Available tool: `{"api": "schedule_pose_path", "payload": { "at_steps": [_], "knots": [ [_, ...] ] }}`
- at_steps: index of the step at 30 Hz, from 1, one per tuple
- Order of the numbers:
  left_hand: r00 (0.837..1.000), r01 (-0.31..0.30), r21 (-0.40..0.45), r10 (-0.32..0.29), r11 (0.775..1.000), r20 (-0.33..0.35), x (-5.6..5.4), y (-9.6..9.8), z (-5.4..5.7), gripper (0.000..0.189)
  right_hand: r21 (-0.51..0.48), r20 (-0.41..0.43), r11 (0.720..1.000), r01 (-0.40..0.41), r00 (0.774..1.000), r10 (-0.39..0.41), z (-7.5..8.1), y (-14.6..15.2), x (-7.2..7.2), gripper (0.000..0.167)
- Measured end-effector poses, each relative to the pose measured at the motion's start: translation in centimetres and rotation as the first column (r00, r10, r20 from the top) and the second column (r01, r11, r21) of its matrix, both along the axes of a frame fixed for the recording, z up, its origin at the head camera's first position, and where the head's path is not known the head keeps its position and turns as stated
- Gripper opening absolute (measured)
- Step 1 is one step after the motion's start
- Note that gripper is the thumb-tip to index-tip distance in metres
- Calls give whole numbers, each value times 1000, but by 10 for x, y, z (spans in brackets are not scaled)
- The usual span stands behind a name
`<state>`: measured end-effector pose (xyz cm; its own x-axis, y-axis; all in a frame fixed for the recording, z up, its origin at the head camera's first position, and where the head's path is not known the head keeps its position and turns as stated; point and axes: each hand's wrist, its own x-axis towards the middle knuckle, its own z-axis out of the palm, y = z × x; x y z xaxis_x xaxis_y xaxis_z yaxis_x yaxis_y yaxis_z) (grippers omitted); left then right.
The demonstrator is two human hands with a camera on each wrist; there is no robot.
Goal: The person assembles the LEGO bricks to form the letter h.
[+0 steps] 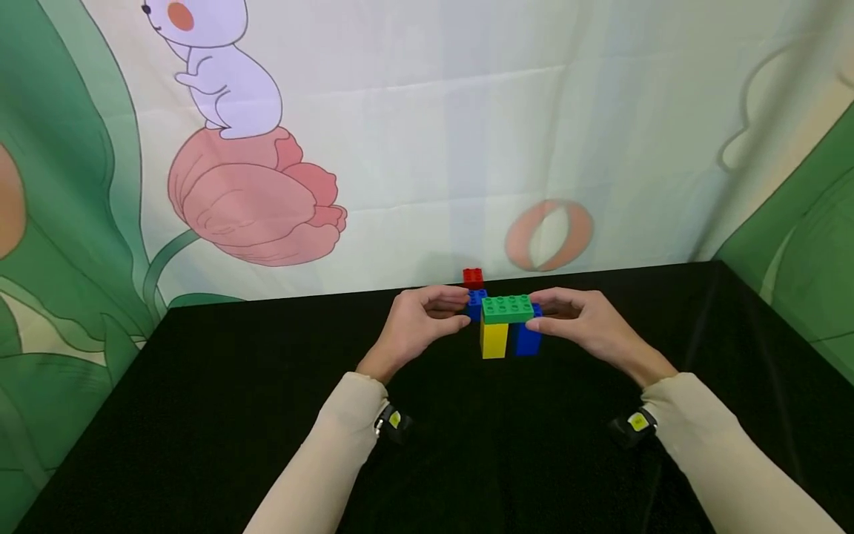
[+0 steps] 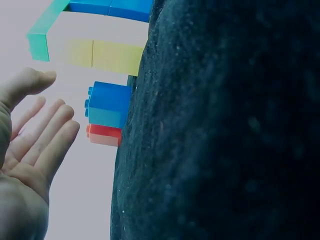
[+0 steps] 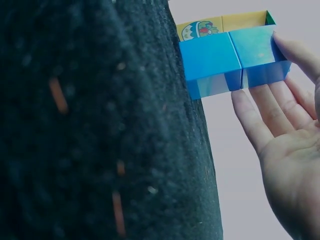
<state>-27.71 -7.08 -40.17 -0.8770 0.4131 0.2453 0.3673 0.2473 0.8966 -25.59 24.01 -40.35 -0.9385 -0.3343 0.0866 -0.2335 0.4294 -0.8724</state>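
Toy building bricks form a small bridge: a green brick [image 1: 508, 308] lies flat across a yellow stack [image 1: 494, 341] and a blue stack [image 1: 528, 341]. My right hand [image 1: 583, 326] pinches the upper brick of the blue stack, thumb on the near side and fingers on the far side. To the left of the bridge, my left hand [image 1: 427, 319] is held with thumb and fingers spread apart, touching no brick in the left wrist view. Behind its fingertips stands a separate blue brick [image 2: 109, 104], with a red brick [image 2: 105, 135] beyond it.
A black cloth covers the table [image 1: 267, 415]. At its back edge hangs a printed curtain [image 1: 427, 185], close behind the red brick. Another printed cloth [image 1: 800, 222] borders the right side.
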Motion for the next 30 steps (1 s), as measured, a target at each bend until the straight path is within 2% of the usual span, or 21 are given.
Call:
{"api": "schedule_pose_path", "payload": {
  "at_steps": [5, 15, 22, 30],
  "knots": [
    [999, -53, -13, 53, 999, 2, -1, 1, -2, 40, 9, 6, 1000, 5, 1000, -5, -3, 1, -2, 55],
    [995, -94, -36, 94, 995, 17, -15, 4, -2, 41, 8, 1, 1000, 11, 1000, -11, -3, 1, -2, 55],
    [995, -92, -38, 93, 995, 33, -25, 12, -5, 40, 6, 10, 1000, 18, 1000, -18, -3, 1, -1, 56],
    [994, -100, -6, 100, 995, 48, -30, 16, -10, 35, -3, 14, 1000, 21, 1000, -21, -3, 2, -1, 56]
  ]
}}
